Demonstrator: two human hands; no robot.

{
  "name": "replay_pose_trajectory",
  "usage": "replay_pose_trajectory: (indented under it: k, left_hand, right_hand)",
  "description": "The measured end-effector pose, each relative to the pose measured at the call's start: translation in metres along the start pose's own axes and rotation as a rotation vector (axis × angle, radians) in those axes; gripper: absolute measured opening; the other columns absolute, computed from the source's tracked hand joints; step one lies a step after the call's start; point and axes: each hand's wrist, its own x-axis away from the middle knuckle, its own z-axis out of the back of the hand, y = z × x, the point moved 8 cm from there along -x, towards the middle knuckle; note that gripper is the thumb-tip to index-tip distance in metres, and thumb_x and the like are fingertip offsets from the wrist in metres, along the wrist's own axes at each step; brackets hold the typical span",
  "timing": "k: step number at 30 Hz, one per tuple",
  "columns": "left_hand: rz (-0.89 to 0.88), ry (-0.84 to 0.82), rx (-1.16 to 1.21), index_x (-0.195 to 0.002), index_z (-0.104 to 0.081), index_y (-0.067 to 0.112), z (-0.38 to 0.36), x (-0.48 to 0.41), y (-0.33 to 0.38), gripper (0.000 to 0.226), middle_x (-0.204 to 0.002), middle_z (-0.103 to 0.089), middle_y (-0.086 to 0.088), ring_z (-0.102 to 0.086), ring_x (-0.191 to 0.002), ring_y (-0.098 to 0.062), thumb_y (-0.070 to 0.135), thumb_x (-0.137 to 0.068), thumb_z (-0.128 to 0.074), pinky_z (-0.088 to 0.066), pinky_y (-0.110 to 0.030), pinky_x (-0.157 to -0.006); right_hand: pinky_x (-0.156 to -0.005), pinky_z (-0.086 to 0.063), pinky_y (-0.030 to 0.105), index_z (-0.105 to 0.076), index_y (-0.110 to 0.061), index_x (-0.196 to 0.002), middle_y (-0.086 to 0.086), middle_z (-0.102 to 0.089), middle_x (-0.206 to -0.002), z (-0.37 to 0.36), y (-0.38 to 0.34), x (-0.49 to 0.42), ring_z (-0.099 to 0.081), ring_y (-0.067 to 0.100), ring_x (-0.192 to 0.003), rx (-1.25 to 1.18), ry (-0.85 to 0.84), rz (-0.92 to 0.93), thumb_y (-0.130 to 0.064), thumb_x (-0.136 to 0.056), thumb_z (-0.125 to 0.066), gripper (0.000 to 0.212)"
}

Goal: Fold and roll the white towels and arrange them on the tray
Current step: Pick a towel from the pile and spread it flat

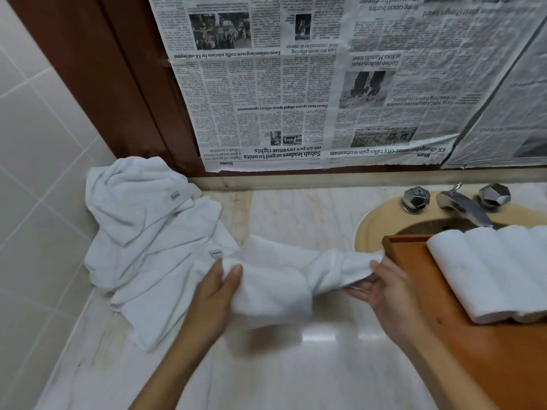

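My left hand (219, 291) grips one end of the crumpled white terry towel (284, 279), right hand (384, 288) pinches the other. It's stretched left-to-right over the pale marble tabletop (296, 365), brown wooden tray (414, 261) just right.

Newspaper sheets (296, 84) (hung upside down) are taped above the marble worktop (296, 208); a chrome faucet (461, 205) is mounted over the basin (370, 229).

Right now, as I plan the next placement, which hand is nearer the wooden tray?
Right. The right hand holds one end of the towel just beside the wooden tray; the left hand grips the same towel farther left, by the unfolded pile.
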Motion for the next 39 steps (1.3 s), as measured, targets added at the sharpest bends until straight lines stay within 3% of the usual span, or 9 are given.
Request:
replay_pose_trajectory:
  k: [6,9,15,19,21,24,31,36,39]
  left_hand:
    - [-0.089,-0.023,0.118,-0.092,-0.069,0.014,0.039,-0.032,0.097,0.027,-0.092,-0.074,-0.002,-0.066,-0.086,-0.02,0.038,-0.089,-0.058,-0.049,-0.038,-0.08]
    - [-0.048,-0.088,0.256,-0.093,-0.069,0.012,0.038,-0.06,0.118,0.021,-0.085,-0.074,-0.002,-0.068,-0.075,-0.013,0.022,-0.1,-0.051,-0.053,-0.023,-0.066]
    - [0.049,-0.005,0.102,-0.127,-0.058,0.011,0.015,-0.131,0.041,0.033,-0.119,-0.065,-0.008,-0.062,-0.104,-0.02,0.027,-0.103,-0.042,-0.05,-0.031,-0.082]
    - [0.36,-0.061,-0.123,-0.143,-0.042,0.013,-0.002,-0.117,-0.088,0.087,-0.137,-0.055,-0.017,-0.057,-0.119,-0.033,0.065,-0.075,-0.053,-0.045,-0.046,-0.104]
    - [0.389,-0.053,-0.214,-0.148,-0.036,0.017,-0.003,-0.089,-0.11,0.076,-0.143,-0.051,-0.009,-0.051,-0.127,-0.029,0.054,-0.085,-0.057,-0.038,-0.036,-0.108]
    - [0.291,-0.004,-0.315,-0.148,-0.038,0.011,-0.006,-0.065,-0.116,0.066,-0.147,-0.048,-0.006,-0.044,-0.134,-0.025,0.036,-0.092,-0.061,-0.033,-0.037,-0.11]
    - [0.331,-0.047,-0.39,-0.137,-0.054,0.019,-0.009,-0.067,-0.13,0.076,-0.134,-0.056,-0.007,-0.052,-0.125,-0.027,0.056,-0.072,-0.065,-0.042,-0.037,-0.103]
    - [0.275,0.04,-0.279,-0.097,-0.065,0.022,-0.001,-0.054,-0.116,0.017,-0.087,-0.063,0.01,-0.061,-0.085,-0.015,0.023,-0.083,-0.074,-0.043,-0.019,-0.066]
    - [0.297,0.056,-0.203,-0.091,-0.069,0.018,0.004,-0.042,-0.122,0.012,-0.091,-0.067,0.003,-0.061,-0.085,-0.011,0.023,-0.083,-0.076,-0.041,-0.02,-0.067]
  right_hand:
    - [-0.054,-0.05,0.019,-0.058,-0.01,-0.08,-0.001,-0.067,-0.062,-0.01,-0.099,-0.006,-0.064,0.01,-0.058,-0.172,0.089,0.204,0.001,-0.097,-0.041,0.026]
    - [-0.059,-0.051,0.022,-0.061,-0.01,-0.08,0.002,-0.068,-0.071,-0.02,-0.134,-0.027,-0.065,0.013,-0.064,-0.218,0.067,0.254,0.002,-0.095,-0.047,0.024]
    - [-0.058,-0.05,0.026,-0.055,-0.018,-0.12,0.004,-0.061,-0.095,-0.026,-0.076,-0.101,-0.057,0.016,-0.077,0.07,0.0,0.061,-0.027,-0.1,-0.053,0.023]
    - [-0.072,-0.045,0.027,-0.039,-0.017,-0.145,0.005,-0.058,-0.123,-0.005,0.038,-0.089,-0.056,0.015,-0.087,0.4,0.028,-0.183,-0.025,-0.094,-0.064,0.057]
    - [-0.089,-0.05,0.035,-0.051,-0.009,-0.136,0.006,-0.062,-0.122,0.002,0.078,-0.076,-0.061,0.021,-0.101,0.472,0.01,-0.203,-0.018,-0.092,-0.065,0.046]
    - [-0.072,-0.05,0.031,-0.065,-0.009,-0.096,0.008,-0.066,-0.098,-0.001,0.091,-0.06,-0.064,0.022,-0.084,0.65,0.015,-0.111,-0.015,-0.09,-0.061,0.009]
    - [-0.052,-0.026,0.024,-0.033,-0.014,-0.067,-0.002,-0.04,-0.07,-0.017,0.081,-0.053,-0.038,0.012,-0.06,0.892,0.108,-0.135,-0.021,-0.089,-0.06,0.035]
    - [-0.058,-0.045,0.023,-0.061,-0.014,-0.083,-0.001,-0.065,-0.083,-0.017,0.089,-0.037,-0.062,0.016,-0.074,0.734,-0.004,-0.244,-0.017,-0.083,-0.068,0.007]
    - [-0.055,-0.032,0.026,-0.046,-0.013,-0.066,-0.002,-0.049,-0.064,-0.005,0.082,-0.026,-0.047,0.015,-0.061,0.691,-0.023,-0.16,-0.011,-0.082,-0.07,0.028]
